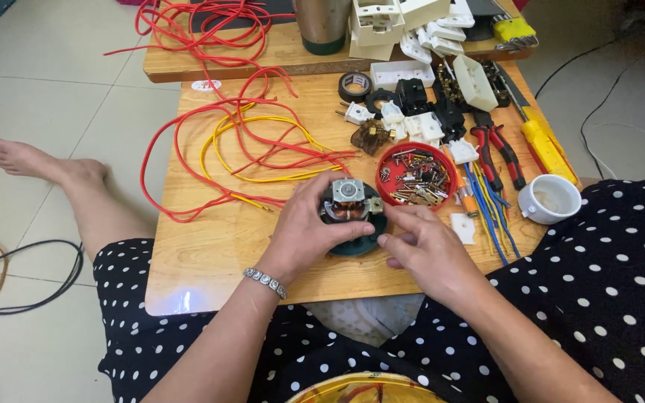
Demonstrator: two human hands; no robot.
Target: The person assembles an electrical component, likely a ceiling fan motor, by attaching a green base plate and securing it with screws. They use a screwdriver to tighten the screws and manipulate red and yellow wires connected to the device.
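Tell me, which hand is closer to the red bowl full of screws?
The right hand. It sits just below the red bowl, fingertips at the small motor. The left hand grips the motor from the other side, farther from the bowl.

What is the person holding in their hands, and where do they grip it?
A small electric motor on a dark round base. The left hand wraps around its left side; the right hand has its fingertips at the base's right edge.

One small electric motor with copper windings [349,201], one round red lid of screws [417,176], one white ceramic cup [551,198], one black tape roll [354,86], two hands, left [309,233], right [427,250], two wooden boards [210,246]
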